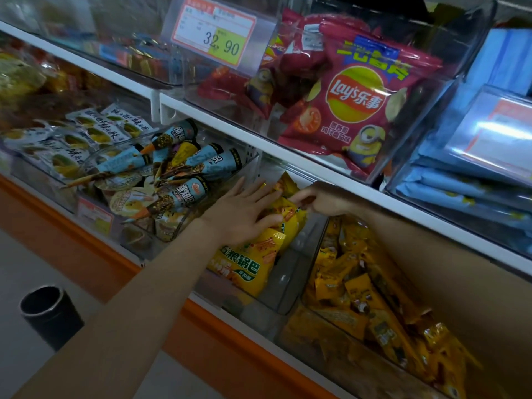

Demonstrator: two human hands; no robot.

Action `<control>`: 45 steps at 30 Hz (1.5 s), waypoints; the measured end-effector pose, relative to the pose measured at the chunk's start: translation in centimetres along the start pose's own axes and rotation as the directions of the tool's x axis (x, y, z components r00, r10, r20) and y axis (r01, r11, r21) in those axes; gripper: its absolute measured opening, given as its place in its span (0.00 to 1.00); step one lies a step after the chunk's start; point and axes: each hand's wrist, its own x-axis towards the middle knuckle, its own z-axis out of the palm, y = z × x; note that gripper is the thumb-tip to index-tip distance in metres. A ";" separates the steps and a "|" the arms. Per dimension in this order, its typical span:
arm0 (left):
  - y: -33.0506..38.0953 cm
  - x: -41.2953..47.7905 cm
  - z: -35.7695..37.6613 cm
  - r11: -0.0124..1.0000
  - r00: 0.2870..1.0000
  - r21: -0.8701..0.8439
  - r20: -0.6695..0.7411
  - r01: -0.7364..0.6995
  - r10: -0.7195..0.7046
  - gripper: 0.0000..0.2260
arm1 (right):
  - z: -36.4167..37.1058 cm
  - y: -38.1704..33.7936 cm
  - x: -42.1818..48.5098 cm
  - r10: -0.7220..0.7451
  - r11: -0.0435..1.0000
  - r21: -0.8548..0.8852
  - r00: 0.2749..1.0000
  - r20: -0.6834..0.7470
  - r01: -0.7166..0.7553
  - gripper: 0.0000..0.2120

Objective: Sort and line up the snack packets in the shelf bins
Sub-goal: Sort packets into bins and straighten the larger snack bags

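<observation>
The yellow foil snack packets with green lettering are standing in a loose row inside a clear plastic bin on the lower shelf, the front one leaning towards the aisle. The left hand is lying flat on top of them, fingers straight and spread, pressing down and grasping nothing. At about 2 o'clock from it, deeper under the white shelf rail, the right hand is curling its fingers and thumb round the top edge of a packet at the back of the row, pinching it.

At 10 o'clock from the packets, a neighbouring clear bin is holding blue and black cone-shaped wrappers lying every which way. At 4 o'clock another bin is brimming with small orange-yellow sachets. Up at 1 o'clock, on the shelf above, a red crisp bag with a yellow roundel is leaning against its bin's front. An orange-edged price label is hanging at 12 o'clock, and pale blue packs are stacking at 2 o'clock. Down at 8 o'clock a black cylindrical tub is sitting on the floor.
</observation>
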 end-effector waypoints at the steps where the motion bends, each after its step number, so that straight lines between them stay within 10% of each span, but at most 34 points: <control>1: 0.3 0.4 0.0 1.000 1.000 0.022 0.020 0.000 0.000 0.34 | 0.0 0.4 0.2 0.002 0.999 0.048 1.000 -0.030 0.000 0.25; 6: 0.5 1.1 0.1 1.000 0.999 0.004 0.040 -0.013 0.013 0.27 | 1.4 2.5 3.2 0.145 0.989 0.060 0.940 -0.309 -0.133 0.18; 23: -0.4 2.6 1.5 0.992 0.997 -0.117 -0.064 -0.050 0.042 0.29 | 1.7 0.7 5.2 0.162 0.933 -0.257 0.931 -0.327 -0.253 0.11; 33: -0.9 2.6 2.7 0.981 0.987 -0.184 -0.157 -0.065 0.036 0.23 | 0.9 1.0 4.1 0.106 0.991 0.013 0.735 -0.669 -0.131 0.07; 37: -0.6 2.0 2.5 0.988 0.979 -0.148 -0.204 -0.035 0.004 0.22 | 2.4 0.5 4.0 0.031 0.999 -0.002 0.835 -0.550 -0.039 0.07; 45: -0.5 1.3 2.0 0.987 0.978 -0.160 -0.208 -0.023 -0.011 0.29 | 2.2 -0.6 3.2 -0.024 0.999 0.018 0.812 -0.583 0.042 0.09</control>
